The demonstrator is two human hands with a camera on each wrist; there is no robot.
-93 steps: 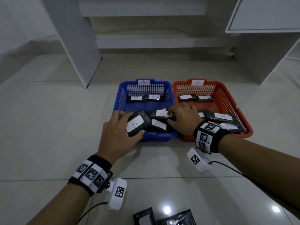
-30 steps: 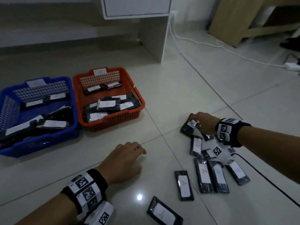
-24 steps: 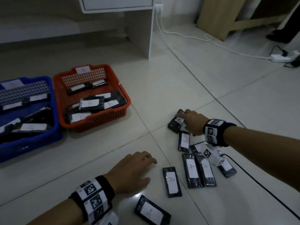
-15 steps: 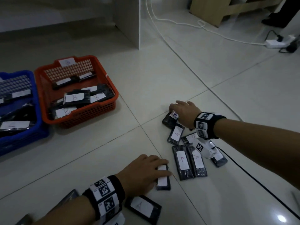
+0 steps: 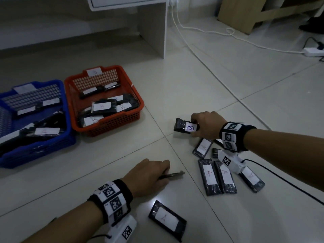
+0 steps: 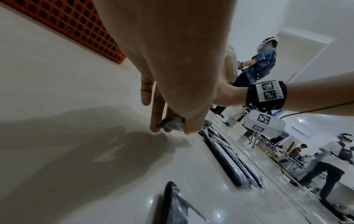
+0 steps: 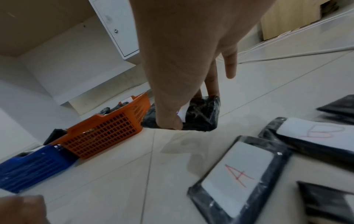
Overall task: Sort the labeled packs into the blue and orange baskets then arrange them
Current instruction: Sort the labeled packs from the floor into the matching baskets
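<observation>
Pale floor tiles (image 5: pixel 175 88) carry everything, with a white cabinet leg (image 5: pixel 154 27) standing behind and a white cable (image 5: pixel 201 30) trailing across to a power strip (image 5: pixel 313 50) at the far right. Two baskets sit side by side, touching, at the left: the blue basket (image 5: pixel 35 151) and, to its right, the orange basket (image 5: pixel 112 123), each already holding black packs with white labels — those readable in the orange one are marked B.

At the right, the right hand (image 5: pixel 205 126) grips a B pack (image 5: pixel 185 128) by one end, thumb and fingers curled round it, lifted just clear of the floor. Right below that hand lies a loose cluster of packs: an A pack (image 5: pixel 203 148) nearest the wrist, then two A packs (image 5: pixel 216 177) lying side by side and touching, and another pack (image 5: pixel 251 178) partly covered by the wrist camera. The right wrist view also shows a second B pack (image 7: pixel 314 136) on the floor beside the A one.

Nearer the person, the left hand (image 5: pixel 149 176) pinches a thin pack (image 5: pixel 172 175) seen edge-on, its label hidden; the pack's far end sits low at the floor. Just behind that wrist lies a lone A pack (image 5: pixel 166 220), well apart from the cluster.

Open floor lies between both hands and the baskets.
</observation>
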